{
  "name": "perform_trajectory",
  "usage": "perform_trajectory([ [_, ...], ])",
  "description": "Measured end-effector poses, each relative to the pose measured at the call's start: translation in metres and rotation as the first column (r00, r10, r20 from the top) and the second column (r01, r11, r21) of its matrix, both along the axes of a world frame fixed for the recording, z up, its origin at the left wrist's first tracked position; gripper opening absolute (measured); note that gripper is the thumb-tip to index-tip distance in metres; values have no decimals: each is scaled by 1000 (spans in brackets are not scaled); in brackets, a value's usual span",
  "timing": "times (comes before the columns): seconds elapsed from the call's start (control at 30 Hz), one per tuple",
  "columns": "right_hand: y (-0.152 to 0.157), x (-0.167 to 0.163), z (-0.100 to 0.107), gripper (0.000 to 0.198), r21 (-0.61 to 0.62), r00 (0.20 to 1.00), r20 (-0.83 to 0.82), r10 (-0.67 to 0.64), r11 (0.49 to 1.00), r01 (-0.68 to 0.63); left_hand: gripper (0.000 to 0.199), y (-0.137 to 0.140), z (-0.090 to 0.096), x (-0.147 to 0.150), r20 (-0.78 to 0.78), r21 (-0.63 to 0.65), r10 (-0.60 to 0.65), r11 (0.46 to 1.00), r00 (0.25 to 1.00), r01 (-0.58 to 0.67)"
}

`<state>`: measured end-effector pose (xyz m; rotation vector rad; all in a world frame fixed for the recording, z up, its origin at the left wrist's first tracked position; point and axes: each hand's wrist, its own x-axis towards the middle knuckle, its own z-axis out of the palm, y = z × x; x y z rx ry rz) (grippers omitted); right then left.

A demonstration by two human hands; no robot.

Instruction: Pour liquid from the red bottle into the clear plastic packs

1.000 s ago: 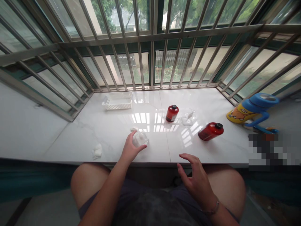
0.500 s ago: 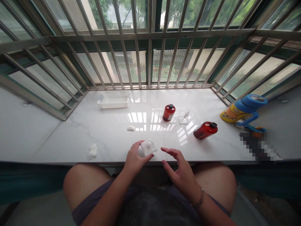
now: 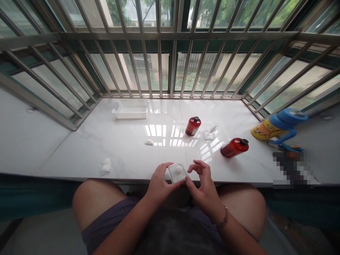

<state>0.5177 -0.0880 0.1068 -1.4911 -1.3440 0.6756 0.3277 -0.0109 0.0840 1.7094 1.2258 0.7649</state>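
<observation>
My left hand point(image 3: 160, 182) is closed around a small square box of white, translucent plastic point(image 3: 177, 172), with a round bump in its middle. The thumb lies along the near side and the fingers along the far side. At the box's right corner is my right hand point(image 3: 203, 179), its thumb and curled index finger closed on that edge. The box is held just above the near edge of the white counter point(image 3: 138, 164). What is inside it I cannot make out.
Two red bottles with black caps, one upright point(image 3: 193, 126) and one farther right point(image 3: 234, 147), stand near a clear plastic piece point(image 3: 211, 132). A white basket point(image 3: 131, 112), crumpled white tissue point(image 3: 105, 166), a small white scrap point(image 3: 149, 142) and a blue-yellow flask point(image 3: 277, 124) are also there. Window bars line the back.
My left hand has brought the box to the right and tilted it a little. My right hand's thumb and index finger have drawn closer together and come to the box's edge.
</observation>
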Motion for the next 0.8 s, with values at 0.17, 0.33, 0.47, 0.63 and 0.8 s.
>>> perform_trajectory([
  [0.17,-3,-2,1,73,-12,986,-27,166,986,-166,67,-1,0,0,2,-15,-20,1000,1000,20],
  [0.33,-4,-1,-2,62,-7,995,-10,97,995,-97,65,-2,2,0,0,-7,-20,1000,1000,20],
  [0.47,-5,1,-3,67,4,988,-23,153,988,-153,67,-2,3,0,0,9,-18,1000,1000,18],
  [0.63,-6,0,-8,55,-5,991,-66,112,994,-113,66,-4,2,1,-26,24,-33,999,999,34],
  [0.8,-7,-1,-9,64,2,980,-127,152,988,-153,66,-7,2,1,-58,99,-68,992,996,73],
])
